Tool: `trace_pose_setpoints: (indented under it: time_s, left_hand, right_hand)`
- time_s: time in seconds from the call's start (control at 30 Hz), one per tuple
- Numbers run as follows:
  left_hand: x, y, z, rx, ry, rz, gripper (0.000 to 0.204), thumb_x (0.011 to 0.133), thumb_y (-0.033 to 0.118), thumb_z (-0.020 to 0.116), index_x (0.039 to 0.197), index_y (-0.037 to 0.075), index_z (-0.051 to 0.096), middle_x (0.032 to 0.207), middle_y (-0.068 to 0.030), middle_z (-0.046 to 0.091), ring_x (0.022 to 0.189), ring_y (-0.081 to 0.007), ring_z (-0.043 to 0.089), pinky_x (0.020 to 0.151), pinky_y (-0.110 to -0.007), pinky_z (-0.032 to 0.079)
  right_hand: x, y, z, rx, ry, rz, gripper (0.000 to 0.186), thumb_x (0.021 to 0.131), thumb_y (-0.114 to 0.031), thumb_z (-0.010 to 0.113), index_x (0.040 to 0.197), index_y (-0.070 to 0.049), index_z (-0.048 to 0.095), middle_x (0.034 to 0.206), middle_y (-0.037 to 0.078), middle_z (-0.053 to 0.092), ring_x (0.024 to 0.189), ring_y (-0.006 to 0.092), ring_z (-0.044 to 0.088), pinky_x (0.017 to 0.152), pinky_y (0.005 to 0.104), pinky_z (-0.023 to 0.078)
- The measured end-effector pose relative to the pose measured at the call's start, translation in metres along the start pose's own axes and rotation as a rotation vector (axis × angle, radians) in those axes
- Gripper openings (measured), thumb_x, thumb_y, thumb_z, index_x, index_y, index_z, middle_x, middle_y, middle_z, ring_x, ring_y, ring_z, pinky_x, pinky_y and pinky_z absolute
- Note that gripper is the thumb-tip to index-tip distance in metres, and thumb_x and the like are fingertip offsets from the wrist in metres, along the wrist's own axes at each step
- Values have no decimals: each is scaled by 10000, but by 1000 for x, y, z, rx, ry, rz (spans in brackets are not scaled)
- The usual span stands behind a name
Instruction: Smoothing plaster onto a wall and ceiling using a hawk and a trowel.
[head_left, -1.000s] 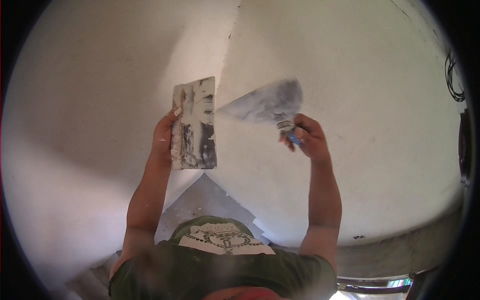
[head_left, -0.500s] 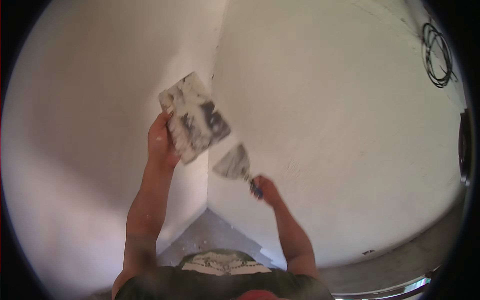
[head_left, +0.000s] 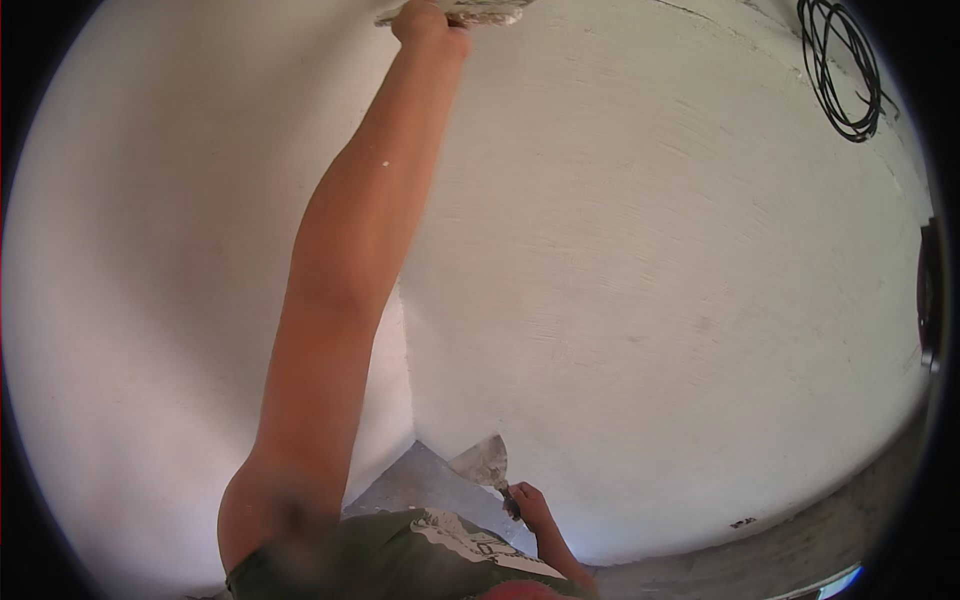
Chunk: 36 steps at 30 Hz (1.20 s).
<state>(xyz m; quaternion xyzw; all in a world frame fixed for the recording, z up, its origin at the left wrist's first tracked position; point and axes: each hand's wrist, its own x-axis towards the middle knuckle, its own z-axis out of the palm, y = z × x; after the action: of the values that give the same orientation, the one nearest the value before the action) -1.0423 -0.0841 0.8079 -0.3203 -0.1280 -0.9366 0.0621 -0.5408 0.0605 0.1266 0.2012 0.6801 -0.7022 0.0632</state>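
My left arm is stretched up to the top of the picture. There my left hand [head_left: 424, 22] is closed round the handle of a plastering trowel [head_left: 492, 14], seen nearly edge-on with whitish plaster along it. The trowel is close to the wall by the corner; whether it touches cannot be told, as the upper edge cuts it off. Low down in front of my body, my right hand [head_left: 527, 503] grips a putty knife [head_left: 484, 461] by its dark handle. Its fan-shaped, plaster-smeared blade points up and left.
Two pale plastered walls meet in a corner, the right wall [head_left: 600, 280] showing faint streaks. Grey floor [head_left: 420, 480] appears at the corner's foot. A coil of black cable [head_left: 842, 75] hangs at the upper right, and a dark object [head_left: 930, 295] sits at the right rim.
My left hand has raised the trowel from mid-picture to the top edge, turning its plaster-smeared face out of sight. My right hand has dropped lower with the putty knife.
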Motion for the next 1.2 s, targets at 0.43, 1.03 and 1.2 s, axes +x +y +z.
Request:
trace_pose_setpoints:
  time_s: [0.43, 1.03, 1.2]
  left_hand:
    - [-33, 33, 85, -66, 9, -95, 136, 897, -24, 463, 1009, -34, 539, 900, -106, 574, 812, -220, 588, 736, -330, 536]
    - [-71, -18, -24, -170, 169, -100, 385, 938, -20, 427, 1323, -5, 432, 1269, -138, 537, 1125, -276, 570, 937, -447, 540]
    - [-19, -26, -83, -193, 252, -60, 381, 945, -26, 374, 1325, -26, 404, 1336, -170, 473, 1235, -333, 500, 1044, -535, 462]
  right_hand:
    - [-25, 52, -29, -18, 177, 99, 321, 962, -303, 569, 941, 15, 602, 698, 113, 673, 503, 158, 581, 448, 303, 463]
    - [-5, 90, -55, -117, 174, 164, 331, 944, -302, 608, 941, 29, 595, 697, 115, 682, 497, 160, 586, 447, 298, 465]
    - [3, 88, -30, -61, 315, 263, 321, 936, -276, 616, 947, 45, 607, 694, 124, 686, 487, 167, 588, 450, 310, 468]
